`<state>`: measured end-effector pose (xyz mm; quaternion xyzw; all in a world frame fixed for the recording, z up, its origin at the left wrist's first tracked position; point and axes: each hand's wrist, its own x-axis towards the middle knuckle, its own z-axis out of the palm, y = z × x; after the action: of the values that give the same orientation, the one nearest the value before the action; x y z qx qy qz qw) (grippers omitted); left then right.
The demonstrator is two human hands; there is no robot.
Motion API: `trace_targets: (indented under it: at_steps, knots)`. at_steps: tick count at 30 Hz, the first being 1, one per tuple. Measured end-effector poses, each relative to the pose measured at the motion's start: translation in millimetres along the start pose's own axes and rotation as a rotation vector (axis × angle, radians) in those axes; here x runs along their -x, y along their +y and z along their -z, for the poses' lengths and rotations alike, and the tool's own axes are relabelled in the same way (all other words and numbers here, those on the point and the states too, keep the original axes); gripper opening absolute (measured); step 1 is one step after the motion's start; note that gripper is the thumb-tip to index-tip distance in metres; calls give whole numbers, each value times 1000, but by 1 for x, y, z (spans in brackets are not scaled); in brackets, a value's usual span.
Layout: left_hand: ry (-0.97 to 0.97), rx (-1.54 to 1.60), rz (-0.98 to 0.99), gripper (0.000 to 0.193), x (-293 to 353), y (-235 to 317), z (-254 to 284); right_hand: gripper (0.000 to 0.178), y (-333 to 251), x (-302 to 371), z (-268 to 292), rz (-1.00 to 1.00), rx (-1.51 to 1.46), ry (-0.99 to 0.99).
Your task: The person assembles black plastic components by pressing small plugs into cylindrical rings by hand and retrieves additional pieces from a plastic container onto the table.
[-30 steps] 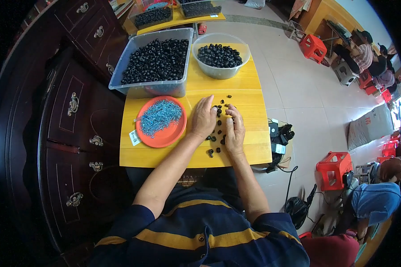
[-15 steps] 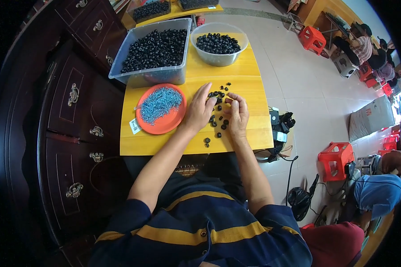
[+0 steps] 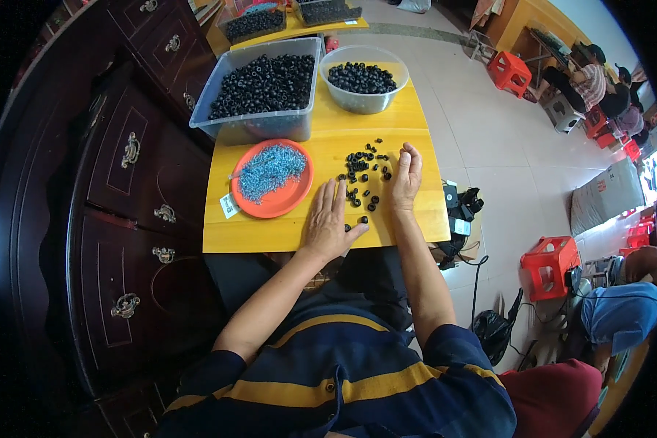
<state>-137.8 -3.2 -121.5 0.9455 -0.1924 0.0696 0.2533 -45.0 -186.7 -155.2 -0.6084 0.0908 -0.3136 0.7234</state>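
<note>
My two hands lay flat and released on the yellow table [image 3: 270, 233], left hand [image 3: 330, 223] and right hand [image 3: 406, 177] flanking roughly twenty small black rings [image 3: 363, 174], some hidden under my fingers, beside one orange plate [image 3: 281, 201] of blue bits too fine to count.
</note>
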Motion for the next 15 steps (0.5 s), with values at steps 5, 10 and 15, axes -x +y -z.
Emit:
trace_targets:
  at_steps: [5, 10, 15]
  knots:
    - [39, -9, -19, 95, -36, -2, -15, 55, 15, -28, -11, 88, 345, -139]
    - [79, 70, -74, 84, -67, -10, -25, 58, 11, -35, -29, 99, 360, -318]
    - [258, 399, -46, 60, -69, -26, -29, 64, 15, -34, -23, 17, 251, -457]
